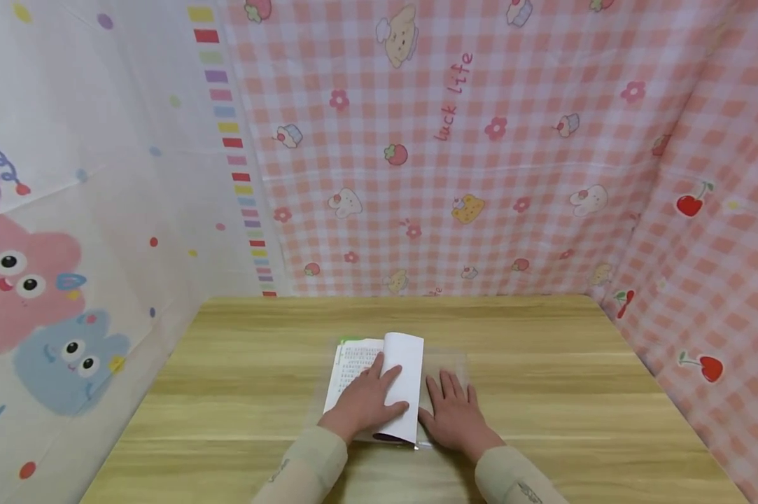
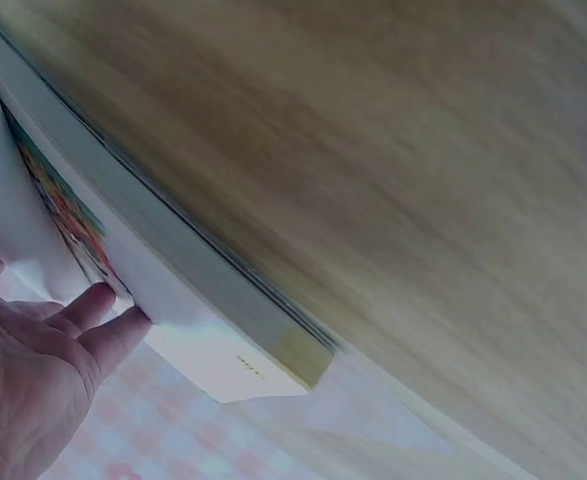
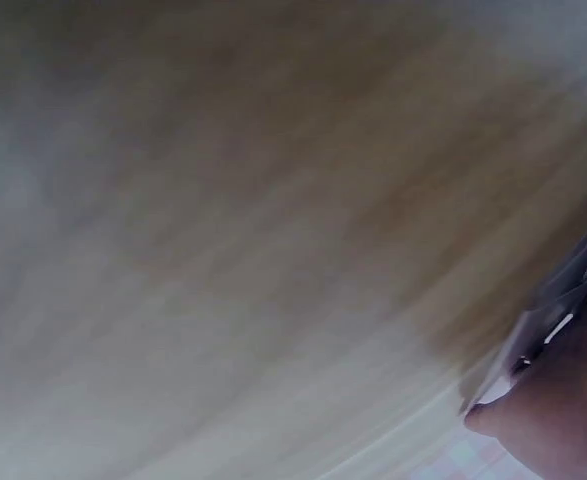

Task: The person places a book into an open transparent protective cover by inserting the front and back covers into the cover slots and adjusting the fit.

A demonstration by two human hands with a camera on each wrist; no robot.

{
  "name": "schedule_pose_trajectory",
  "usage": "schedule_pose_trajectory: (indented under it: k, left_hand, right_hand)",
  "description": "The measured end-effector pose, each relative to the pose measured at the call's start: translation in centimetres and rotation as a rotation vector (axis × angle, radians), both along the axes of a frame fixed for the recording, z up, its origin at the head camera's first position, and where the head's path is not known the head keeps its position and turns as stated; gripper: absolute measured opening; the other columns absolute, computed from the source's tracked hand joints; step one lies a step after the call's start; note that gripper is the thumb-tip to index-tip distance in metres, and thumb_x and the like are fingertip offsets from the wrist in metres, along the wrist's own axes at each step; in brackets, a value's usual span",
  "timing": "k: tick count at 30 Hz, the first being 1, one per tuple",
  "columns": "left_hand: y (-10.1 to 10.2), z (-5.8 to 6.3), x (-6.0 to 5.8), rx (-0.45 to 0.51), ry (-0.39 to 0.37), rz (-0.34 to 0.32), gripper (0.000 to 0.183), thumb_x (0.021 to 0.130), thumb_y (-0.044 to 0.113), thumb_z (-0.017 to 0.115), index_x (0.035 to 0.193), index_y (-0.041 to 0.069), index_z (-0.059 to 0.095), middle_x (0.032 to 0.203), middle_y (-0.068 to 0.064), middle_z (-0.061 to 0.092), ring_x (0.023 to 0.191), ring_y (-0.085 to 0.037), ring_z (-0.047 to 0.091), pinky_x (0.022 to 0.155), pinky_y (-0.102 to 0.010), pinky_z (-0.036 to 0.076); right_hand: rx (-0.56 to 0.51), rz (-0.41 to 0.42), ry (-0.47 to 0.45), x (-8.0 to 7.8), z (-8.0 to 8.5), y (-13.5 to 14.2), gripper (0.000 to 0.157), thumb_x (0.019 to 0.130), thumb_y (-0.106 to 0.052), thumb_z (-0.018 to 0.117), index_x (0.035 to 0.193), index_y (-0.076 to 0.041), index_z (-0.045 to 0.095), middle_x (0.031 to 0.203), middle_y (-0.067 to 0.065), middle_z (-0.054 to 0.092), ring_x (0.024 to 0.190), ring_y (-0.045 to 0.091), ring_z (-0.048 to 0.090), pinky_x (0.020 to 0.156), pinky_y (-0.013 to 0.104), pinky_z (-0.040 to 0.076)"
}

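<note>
A book (image 1: 353, 364) lies on the table, its printed page showing at the left and a blank white leaf (image 1: 406, 378) curving up along its right side. My left hand (image 1: 367, 400) rests across the page and the leaf, its fingers spread. In the left wrist view, fingers of that hand (image 2: 33, 370) touch the book (image 2: 173, 270) by a strip of colourful picture. A clear plastic sheet (image 1: 451, 360) sticks out from under the book. On that sheet, right of the leaf, my right hand (image 1: 455, 418) lies flat; the right wrist view shows only part of it.
The wood-grain table (image 1: 555, 392) extends around the book on all sides. Behind it hangs a pink checked cloth (image 1: 441, 168), which also covers the right side. A white cloth with cartoon figures (image 1: 38, 280) hangs at the left.
</note>
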State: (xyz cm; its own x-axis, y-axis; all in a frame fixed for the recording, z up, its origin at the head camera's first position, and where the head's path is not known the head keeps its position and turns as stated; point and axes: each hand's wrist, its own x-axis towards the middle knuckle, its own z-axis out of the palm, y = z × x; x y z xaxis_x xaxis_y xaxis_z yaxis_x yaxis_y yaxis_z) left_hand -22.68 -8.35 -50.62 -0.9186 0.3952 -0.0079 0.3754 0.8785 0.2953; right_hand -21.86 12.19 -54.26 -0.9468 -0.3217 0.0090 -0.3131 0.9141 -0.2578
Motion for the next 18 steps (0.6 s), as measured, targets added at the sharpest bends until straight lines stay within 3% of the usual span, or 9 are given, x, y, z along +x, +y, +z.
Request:
schedule_pose_trajectory:
  k: [3,9,18]
  left_hand:
    - [0.0,0.0,0.1,-0.004,-0.008,-0.002,0.072,0.092,0.055,0.059,0.15,0.016,0.044,0.157,-0.026,0.027,0.131,-0.043,0.046,0.103,-0.048,0.043]
    - [0.1,0.3,0.2,-0.005,-0.014,-0.003,0.072,0.091,0.054,0.061,0.15,0.016,0.045,0.157,-0.027,0.028,0.133,-0.042,0.044,0.104,-0.05,0.042]
    - [0.3,0.5,0.4,-0.022,-0.039,0.005,0.069,0.089,0.048,0.065,0.148,0.016,0.048,0.158,-0.024,0.025,0.134,-0.041,0.042,0.105,-0.055,0.039]
  right_hand:
    - [0.009,-0.009,-0.017,-0.1,-0.4,0.0,0.065,0.1,-0.042,0.047,0.15,-0.001,0.039,0.156,0.028,0.026,0.145,0.045,0.02,0.11,0.069,0.013]
    - [-0.003,-0.013,-0.071,0.1,0.7,-0.4,0.061,0.102,-0.036,0.046,0.149,0.002,0.038,0.157,0.03,0.024,0.146,0.046,0.017,0.11,0.071,0.009]
    - [-0.02,-0.009,-0.065,0.5,1.3,-0.2,0.056,0.103,-0.033,0.046,0.149,-0.001,0.041,0.157,0.027,0.027,0.146,0.044,0.019,0.111,0.069,0.011]
